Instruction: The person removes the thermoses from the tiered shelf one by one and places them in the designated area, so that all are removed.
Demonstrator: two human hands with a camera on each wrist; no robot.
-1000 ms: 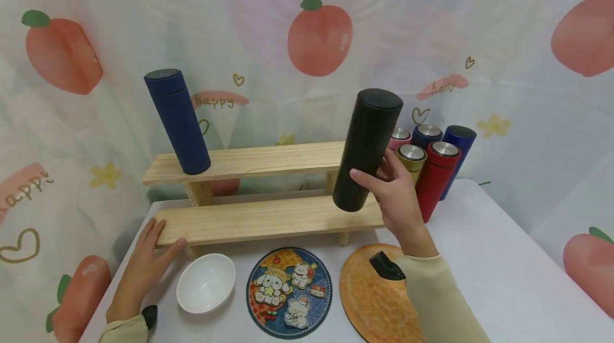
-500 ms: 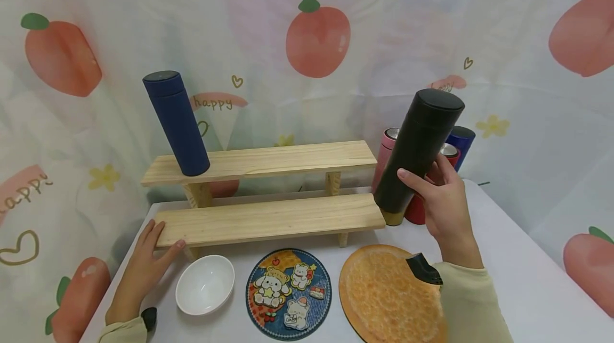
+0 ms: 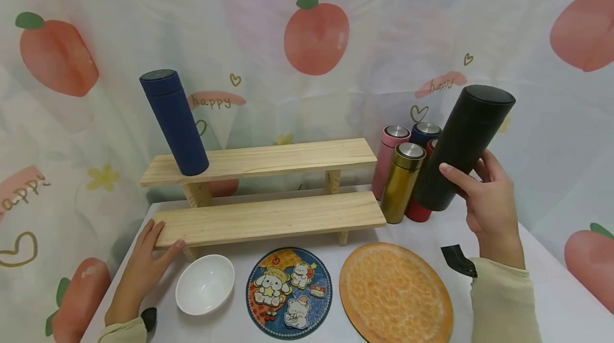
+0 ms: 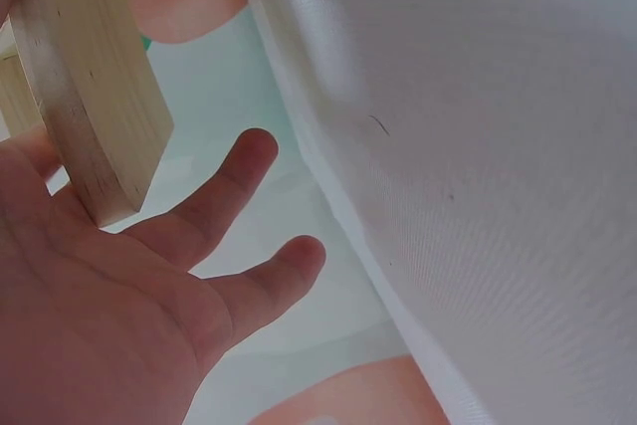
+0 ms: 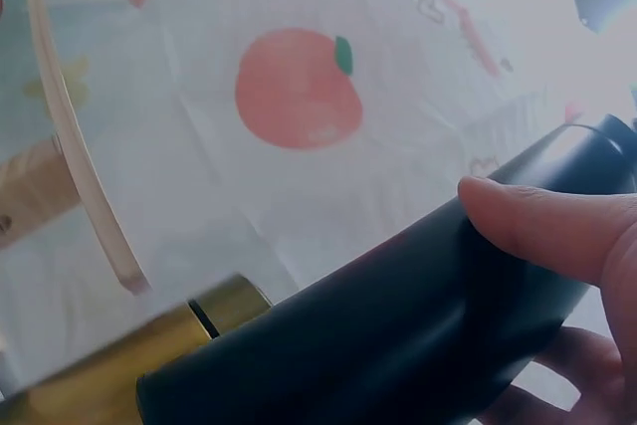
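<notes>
My right hand (image 3: 492, 206) grips a black thermos flask (image 3: 462, 148) by its lower half and holds it tilted in the air. Its base overlaps the red flask (image 3: 418, 211) in the head view. The right wrist view shows the thumb (image 5: 547, 226) along the dark flask's side. At the far left, my left hand (image 3: 144, 263) rests against the end of the two-tier wooden shelf's lower board (image 3: 268, 219). Two straight fingers (image 4: 224, 191) extend past the board's end in the left wrist view. A navy flask (image 3: 175, 122) stands on the upper board (image 3: 292, 157).
Beside the shelf's right end stand a gold flask (image 3: 403, 183), a pink flask (image 3: 386, 162) and a dark blue flask (image 3: 426, 131). In front lie a white bowl (image 3: 205, 284), a round cartoon mat (image 3: 289, 293) and a round tan mat (image 3: 396, 292). Patterned cloth hangs behind.
My right hand has carried the black flask rightward, passing in front of the standing flasks. The gold and pink ones now show more fully. My left hand has stayed at the shelf's end.
</notes>
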